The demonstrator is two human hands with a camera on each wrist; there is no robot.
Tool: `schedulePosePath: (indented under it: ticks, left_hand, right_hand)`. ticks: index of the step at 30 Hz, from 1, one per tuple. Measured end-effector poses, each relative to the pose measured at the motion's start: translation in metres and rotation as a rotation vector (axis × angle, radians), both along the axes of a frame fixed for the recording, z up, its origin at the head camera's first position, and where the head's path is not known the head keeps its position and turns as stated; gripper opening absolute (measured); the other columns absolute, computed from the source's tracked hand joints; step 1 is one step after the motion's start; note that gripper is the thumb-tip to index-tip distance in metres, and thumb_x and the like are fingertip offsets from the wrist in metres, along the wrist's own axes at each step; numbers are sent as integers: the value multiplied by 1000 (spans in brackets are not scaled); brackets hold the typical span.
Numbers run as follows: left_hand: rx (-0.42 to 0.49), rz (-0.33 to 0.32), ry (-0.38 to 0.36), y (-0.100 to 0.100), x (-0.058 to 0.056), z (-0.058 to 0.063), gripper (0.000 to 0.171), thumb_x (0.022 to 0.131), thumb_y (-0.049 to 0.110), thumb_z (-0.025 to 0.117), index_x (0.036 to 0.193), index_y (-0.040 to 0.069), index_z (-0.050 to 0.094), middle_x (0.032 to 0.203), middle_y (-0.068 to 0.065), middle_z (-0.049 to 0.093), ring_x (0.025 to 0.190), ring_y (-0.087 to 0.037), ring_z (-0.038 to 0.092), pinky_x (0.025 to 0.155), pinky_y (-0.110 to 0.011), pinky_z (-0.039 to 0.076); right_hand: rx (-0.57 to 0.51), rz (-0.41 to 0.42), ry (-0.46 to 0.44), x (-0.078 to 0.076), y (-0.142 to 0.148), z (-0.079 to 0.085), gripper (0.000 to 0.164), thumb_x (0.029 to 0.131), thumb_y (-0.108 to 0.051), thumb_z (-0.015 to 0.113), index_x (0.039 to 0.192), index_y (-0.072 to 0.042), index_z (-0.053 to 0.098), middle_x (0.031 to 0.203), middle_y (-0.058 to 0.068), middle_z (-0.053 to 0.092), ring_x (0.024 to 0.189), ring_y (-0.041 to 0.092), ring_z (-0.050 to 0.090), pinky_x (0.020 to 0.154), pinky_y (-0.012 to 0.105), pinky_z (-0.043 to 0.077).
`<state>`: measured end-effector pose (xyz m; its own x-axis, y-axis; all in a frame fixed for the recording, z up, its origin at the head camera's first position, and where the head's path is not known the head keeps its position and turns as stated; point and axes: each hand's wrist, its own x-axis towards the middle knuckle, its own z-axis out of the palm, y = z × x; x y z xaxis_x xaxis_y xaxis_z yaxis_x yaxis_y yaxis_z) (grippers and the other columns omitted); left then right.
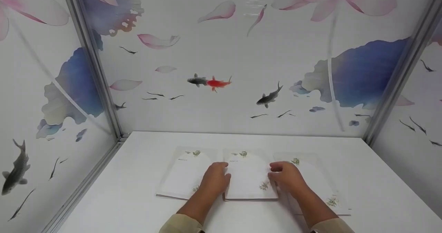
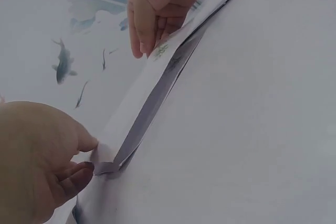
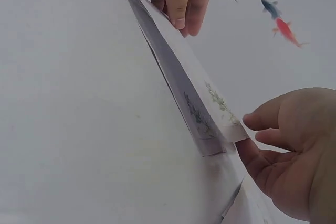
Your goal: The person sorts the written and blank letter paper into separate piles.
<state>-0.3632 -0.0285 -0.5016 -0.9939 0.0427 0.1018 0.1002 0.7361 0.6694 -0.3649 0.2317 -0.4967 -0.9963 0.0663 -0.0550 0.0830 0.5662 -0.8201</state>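
Note:
Three white papers with small printed plants lie side by side in the head view. Between both hands is the middle paper (image 1: 247, 177), its front edge a little raised. My left hand (image 1: 214, 179) pinches its left edge, and my right hand (image 1: 289, 178) pinches its right edge. From the right wrist view, the upper white layer (image 3: 189, 66) stands apart from a shaded grey layer (image 3: 184, 87) below it, both bearing a plant print. Partly covered by the left forearm is the left paper (image 1: 179, 177); the right forearm crosses the right paper (image 1: 317, 181).
A white table (image 1: 110, 191) carries the papers. Behind it stands a white wall panel (image 1: 221, 115) printed with fish, petals and lotus leaves, and similar panels rise on both sides. Metal posts (image 1: 100, 74) frame the corners.

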Motion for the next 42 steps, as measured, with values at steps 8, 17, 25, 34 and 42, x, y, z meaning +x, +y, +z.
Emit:
schedulePosePath:
  ticks: [8,17,25,34,42]
  left_hand:
    - [186,115,-73,0,-4,1,42,101,11,71,142,6,67,145,-13,69,148,-37,56,123,-53,46]
    - [250,112,-92,0,-6,0,45,101,10,68,146,5,64,142,-14,69,142,-36,60,118,-53,51]
    - [275,138,-84,-10,-8,4,46,103,12,65,149,9,62,143,-12,70,143,-34,61,119,-52,50]
    - [278,189,-3,-55,-11,8,47,106,14,61,152,11,59,149,-11,66,132,-29,66,115,-48,54]
    - [211,199,27,-95,-2,9,49,106,12,60,154,8,56,150,-15,64,130,-31,66,110,-50,56]
  right_hand:
    - [-101,-48,-10,0,-3,2,45,98,-10,74,142,-3,67,130,16,70,118,27,69,96,35,63]
    - [-136,-45,14,0,-1,3,42,100,-8,71,141,-2,67,123,16,71,103,23,72,87,30,64]
    - [-210,-49,21,-1,-13,5,39,102,-7,67,141,-4,68,127,17,70,105,22,73,92,33,65]
    - [-358,-4,39,0,-62,16,37,102,-6,68,139,-4,69,122,15,71,105,21,75,94,35,65]
    - [-422,30,41,3,-108,17,41,100,-3,67,141,-5,68,122,14,69,103,21,74,94,34,66]
